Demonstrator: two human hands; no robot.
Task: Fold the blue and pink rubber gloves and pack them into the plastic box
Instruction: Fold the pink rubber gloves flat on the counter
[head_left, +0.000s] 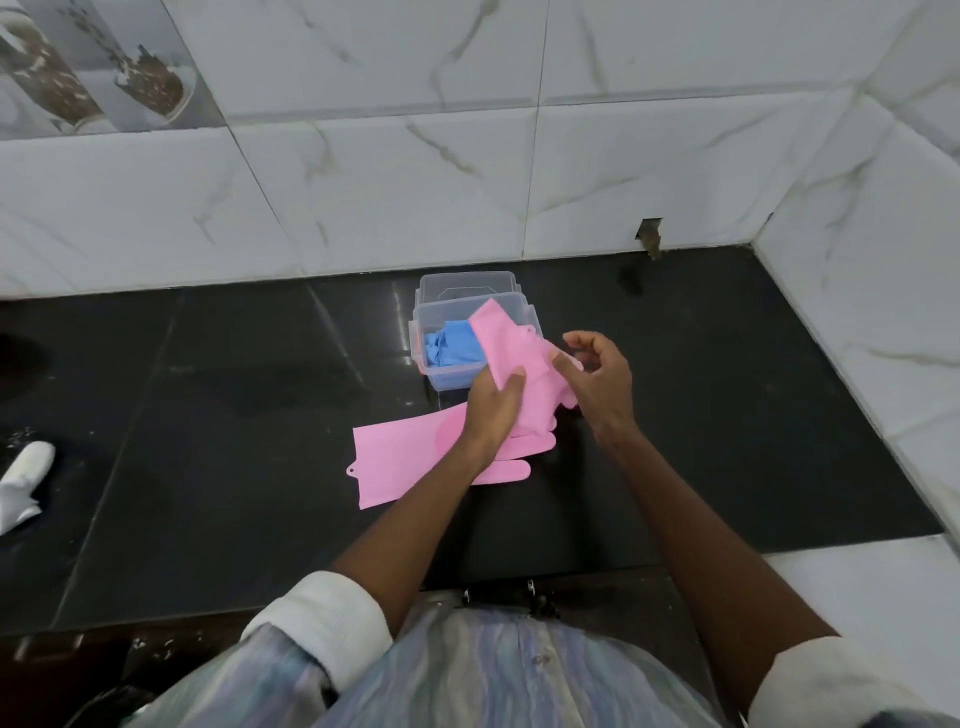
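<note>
A clear plastic box (527, 312) stands on the black counter, with folded blue gloves (453, 347) inside it. My left hand (491, 408) grips a pink glove (506, 343) that is lifted in front of the box, thumb on top of it. My right hand (597, 379) pinches the same glove's finger end from the right. A second pink glove (400, 457) lies flat on the counter below my hands, cuff to the left.
The clear lid (457, 283) lies behind the box. The black counter (234, 415) meets marble-tiled walls at the back and right. A white cloth (23, 480) lies at the left edge. A dark stain (631, 280) marks the back of the counter.
</note>
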